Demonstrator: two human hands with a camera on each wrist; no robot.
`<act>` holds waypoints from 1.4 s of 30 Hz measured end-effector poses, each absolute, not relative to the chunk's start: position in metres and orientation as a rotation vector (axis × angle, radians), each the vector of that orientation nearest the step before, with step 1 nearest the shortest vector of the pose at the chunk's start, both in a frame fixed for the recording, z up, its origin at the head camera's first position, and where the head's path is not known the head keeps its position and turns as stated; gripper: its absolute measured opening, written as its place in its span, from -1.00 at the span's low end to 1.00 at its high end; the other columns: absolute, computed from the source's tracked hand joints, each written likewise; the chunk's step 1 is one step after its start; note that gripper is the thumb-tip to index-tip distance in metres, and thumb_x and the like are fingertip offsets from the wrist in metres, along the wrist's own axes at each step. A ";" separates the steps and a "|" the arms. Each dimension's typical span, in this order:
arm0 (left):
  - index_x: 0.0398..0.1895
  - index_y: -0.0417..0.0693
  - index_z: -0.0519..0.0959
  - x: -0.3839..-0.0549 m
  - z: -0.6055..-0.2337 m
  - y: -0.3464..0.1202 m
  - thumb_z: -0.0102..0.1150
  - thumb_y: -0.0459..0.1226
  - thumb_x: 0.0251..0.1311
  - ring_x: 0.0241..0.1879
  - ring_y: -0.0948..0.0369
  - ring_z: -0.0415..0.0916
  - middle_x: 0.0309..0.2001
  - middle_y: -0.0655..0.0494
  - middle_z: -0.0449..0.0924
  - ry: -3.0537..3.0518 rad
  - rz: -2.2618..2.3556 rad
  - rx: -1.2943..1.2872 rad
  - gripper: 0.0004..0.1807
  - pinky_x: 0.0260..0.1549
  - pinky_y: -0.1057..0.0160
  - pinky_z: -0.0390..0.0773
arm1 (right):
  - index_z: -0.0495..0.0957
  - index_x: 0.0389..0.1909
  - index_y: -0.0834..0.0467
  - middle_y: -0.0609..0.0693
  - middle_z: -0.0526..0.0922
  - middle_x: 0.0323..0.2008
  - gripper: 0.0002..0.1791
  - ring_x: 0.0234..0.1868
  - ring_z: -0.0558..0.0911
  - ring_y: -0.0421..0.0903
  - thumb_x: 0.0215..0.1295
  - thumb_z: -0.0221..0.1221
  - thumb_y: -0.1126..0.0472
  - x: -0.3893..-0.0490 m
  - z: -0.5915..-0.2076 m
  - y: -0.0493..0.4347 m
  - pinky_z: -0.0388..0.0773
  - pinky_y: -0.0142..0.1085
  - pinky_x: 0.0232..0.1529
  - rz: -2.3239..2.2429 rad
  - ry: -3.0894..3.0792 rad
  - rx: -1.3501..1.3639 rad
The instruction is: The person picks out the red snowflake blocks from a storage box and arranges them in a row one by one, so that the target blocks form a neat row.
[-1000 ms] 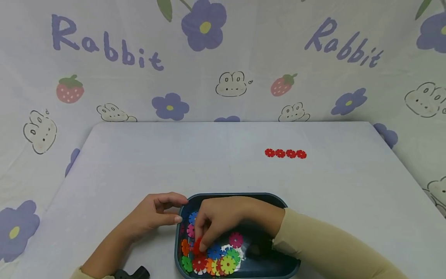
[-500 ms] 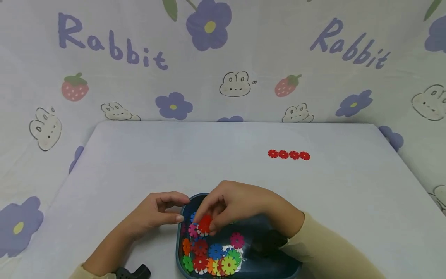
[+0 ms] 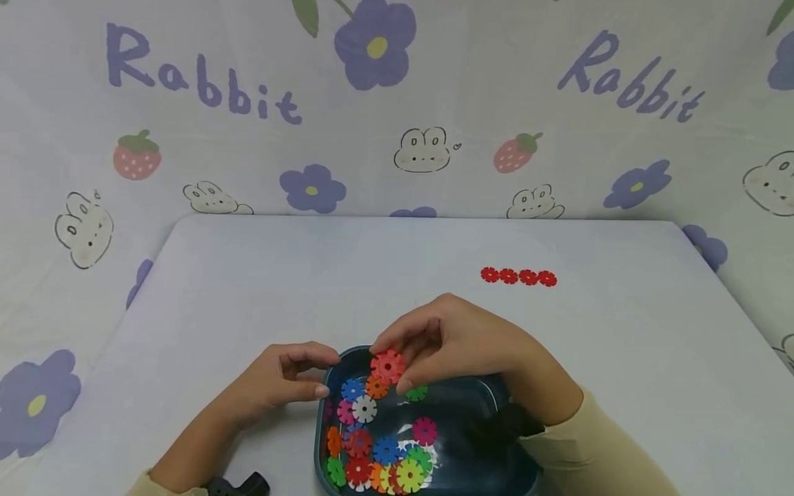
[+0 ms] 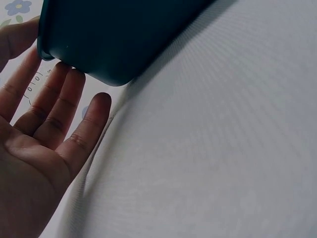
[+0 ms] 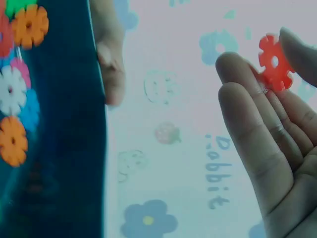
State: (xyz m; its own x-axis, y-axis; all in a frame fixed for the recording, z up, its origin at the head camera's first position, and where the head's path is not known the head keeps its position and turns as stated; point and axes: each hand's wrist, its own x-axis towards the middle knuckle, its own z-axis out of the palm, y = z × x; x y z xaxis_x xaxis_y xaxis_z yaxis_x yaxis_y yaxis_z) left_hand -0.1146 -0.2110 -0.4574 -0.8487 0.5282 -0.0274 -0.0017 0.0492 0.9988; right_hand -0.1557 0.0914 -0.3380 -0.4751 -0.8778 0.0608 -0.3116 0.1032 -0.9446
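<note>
Between the thumb and index finger of my right hand [image 3: 468,348] is a red snowflake building disc [image 3: 387,366], notched all round with a hole in its middle. It is held up over the far left part of the dark blue-green tray [image 3: 455,406]; the right wrist view also shows the red disc [image 5: 275,62] at the thumb tip. My left hand [image 3: 282,375] rests its thumb and fingertips against the tray's left corner from outside, fingers nearly straight. In the left wrist view those fingers [image 4: 74,94] lie by the tray's outer wall [image 4: 119,44].
Several loose discs lie in the tray's left half, among them a white disc [image 3: 364,409], a pink disc [image 3: 424,431] and a yellow-green disc [image 3: 410,475]. Farther back on the white table [image 3: 298,275] lies a row of joined red discs [image 3: 517,276].
My right hand has lifted the red disc out of the pile and moved it up and away toward the tray's far rim. The left hand has stayed at the corner.
</note>
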 end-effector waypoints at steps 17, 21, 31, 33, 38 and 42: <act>0.09 -0.23 0.57 -0.116 -0.458 -0.212 0.28 -0.41 0.18 0.12 0.15 0.56 0.13 -0.11 0.58 1.980 1.833 0.554 -0.62 0.08 0.27 0.58 | 0.57 0.11 0.31 0.04 0.71 0.02 -0.59 0.01 0.67 -0.01 0.23 0.19 0.53 -0.225 -0.341 0.176 0.64 -0.34 -0.02 -2.025 2.103 -0.977; 0.09 -0.24 0.57 -0.116 -0.459 -0.213 0.28 -0.42 0.18 0.12 0.14 0.56 0.13 -0.12 0.58 1.962 1.847 0.569 -0.62 0.08 0.25 0.58 | 0.51 0.18 0.33 0.04 0.67 0.08 -0.60 0.16 0.59 0.00 0.32 0.16 0.44 -0.257 -0.374 0.195 0.54 -0.35 0.17 -2.204 2.060 -0.687; 0.09 -0.25 0.56 -0.116 -0.460 -0.213 0.29 -0.40 0.17 0.12 0.13 0.56 0.15 -0.14 0.56 1.958 1.839 0.540 -0.61 0.06 0.22 0.61 | 0.51 0.26 -0.02 0.07 0.52 0.26 -0.46 0.35 0.38 0.10 0.27 0.28 -0.06 -0.291 -0.432 0.199 0.53 0.00 0.16 -1.348 2.646 -0.116; 0.10 -0.26 0.56 -0.116 -0.460 -0.213 0.28 -0.41 0.17 0.11 0.11 0.58 0.15 -0.16 0.55 1.952 1.843 0.539 -0.61 0.04 0.21 0.62 | 0.51 0.27 0.01 0.12 0.48 0.30 -0.45 0.40 0.31 0.17 0.27 0.28 -0.01 -0.294 -0.437 0.196 0.51 0.05 0.19 -1.240 2.681 -0.165; 0.10 -0.27 0.56 -0.115 -0.460 -0.212 0.28 -0.40 0.18 0.09 0.09 0.59 0.15 -0.20 0.55 1.952 1.842 0.534 -0.61 0.01 0.19 0.63 | 0.50 0.28 0.04 0.15 0.42 0.35 -0.44 0.42 0.28 0.19 0.26 0.31 0.06 -0.296 -0.446 0.193 0.40 0.10 0.30 -1.082 2.709 -0.242; 0.10 -0.25 0.56 -0.115 -0.459 -0.213 0.29 -0.39 0.18 0.09 0.08 0.59 0.15 -0.21 0.55 1.967 1.835 0.523 -0.61 0.01 0.20 0.64 | 0.47 0.31 0.05 0.13 0.39 0.38 -0.41 0.42 0.29 0.16 0.26 0.31 0.07 -0.296 -0.448 0.191 0.36 0.08 0.33 -1.004 2.711 -0.300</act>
State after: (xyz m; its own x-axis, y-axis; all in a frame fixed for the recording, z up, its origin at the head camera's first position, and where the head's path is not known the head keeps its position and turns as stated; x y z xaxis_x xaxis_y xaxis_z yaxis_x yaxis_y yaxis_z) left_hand -0.1152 -0.2126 -0.4591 -0.8508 0.5243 -0.0350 0.0015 0.0690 0.9976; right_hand -0.2962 0.1913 -0.4481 -0.9514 -0.2705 -0.1471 -0.1093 0.7434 -0.6599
